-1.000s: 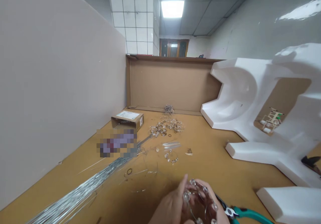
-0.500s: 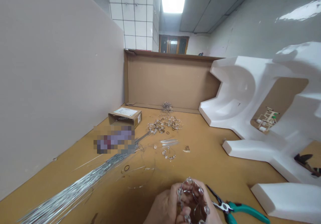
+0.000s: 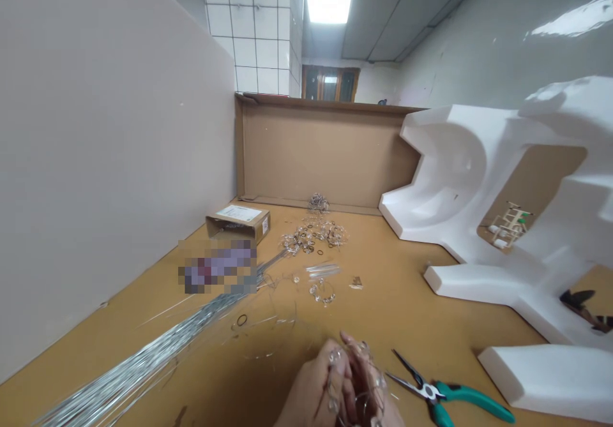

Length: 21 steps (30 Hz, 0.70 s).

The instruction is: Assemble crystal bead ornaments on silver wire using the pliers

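Observation:
At the bottom of the head view, my left hand [image 3: 309, 385] and my right hand [image 3: 364, 366] are close together, fingers curled. Between them they hold a loop of clear beads strung on thin wire [image 3: 334, 356]; beads show along both hands. The lower part of the loop runs out of view, and several fingertips are hidden. To the right of my right hand lie green-handled needle-nose pliers [image 3: 433, 391], jaws spread on the table. A curved string of clear beads [image 3: 324, 296] rests farther back, beyond my hands.
A long bundle of silvery wires [image 3: 158, 344] stretches across the left side. Behind it stands an open cardboard box [image 3: 239, 219]. Loose clear pieces and dark rings [image 3: 313, 237] are piled mid-table, near short clear rods [image 3: 322, 270]. White foam packing [image 3: 460, 280] borders the right.
My hands have drawn closer together and turned slightly, so the bead loop, which was round and facing me, looks narrower. The pliers lie where they were.

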### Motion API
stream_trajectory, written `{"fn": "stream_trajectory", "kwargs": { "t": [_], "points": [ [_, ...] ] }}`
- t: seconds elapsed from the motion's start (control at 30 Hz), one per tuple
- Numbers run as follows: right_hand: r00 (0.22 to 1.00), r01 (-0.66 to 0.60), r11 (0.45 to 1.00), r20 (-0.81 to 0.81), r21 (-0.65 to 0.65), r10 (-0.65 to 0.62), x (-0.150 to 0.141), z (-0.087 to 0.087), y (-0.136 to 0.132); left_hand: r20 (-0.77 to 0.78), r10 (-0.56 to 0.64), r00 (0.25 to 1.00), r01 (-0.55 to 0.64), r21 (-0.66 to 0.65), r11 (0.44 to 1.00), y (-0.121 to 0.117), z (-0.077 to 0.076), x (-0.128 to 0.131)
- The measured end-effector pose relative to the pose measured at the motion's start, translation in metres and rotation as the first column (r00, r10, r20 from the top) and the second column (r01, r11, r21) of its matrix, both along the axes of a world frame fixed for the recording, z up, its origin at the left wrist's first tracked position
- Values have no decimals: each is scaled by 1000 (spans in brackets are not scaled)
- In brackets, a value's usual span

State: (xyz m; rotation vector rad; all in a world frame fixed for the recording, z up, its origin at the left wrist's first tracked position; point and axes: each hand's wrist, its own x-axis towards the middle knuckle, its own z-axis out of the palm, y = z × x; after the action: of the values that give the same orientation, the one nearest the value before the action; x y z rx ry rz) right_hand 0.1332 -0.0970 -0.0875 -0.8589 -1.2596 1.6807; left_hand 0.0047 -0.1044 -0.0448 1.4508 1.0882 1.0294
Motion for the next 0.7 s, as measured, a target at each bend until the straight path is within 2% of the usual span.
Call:
{"fn": "stream_trajectory", "kwargs": {
  "t": [0.1, 0.23, 0.37, 0.47, 0.6, 0.7],
  "points": [
    [1000, 7, 999, 18, 46, -8, 4, 12, 3, 136, 20, 991, -11, -66, 998, 1, 3, 0],
    [1000, -15, 992, 22, 128, 12, 15, 33, 6, 172, 64, 983, -42, -130, 991, 6, 2, -3],
    [983, -83, 996, -165, 17, 84, 22, 38, 13, 170, 33, 985, -6, -158, 987, 11, 2, -7],
    [983, -112, 989, -159, -96, 96, 19, 34, 16, 198, -25, 980, 65, -194, 979, 13, 1, -6],
    [972, -137, 982, -209, -130, 108, 14, 33, 17, 226, -47, 973, 115, -297, 948, 16, 0, -5],
    [960, -136, 976, -268, -169, 87, 14, 36, 17, 258, -42, 965, 125, -311, 942, 17, 3, -8]
  ]
}}
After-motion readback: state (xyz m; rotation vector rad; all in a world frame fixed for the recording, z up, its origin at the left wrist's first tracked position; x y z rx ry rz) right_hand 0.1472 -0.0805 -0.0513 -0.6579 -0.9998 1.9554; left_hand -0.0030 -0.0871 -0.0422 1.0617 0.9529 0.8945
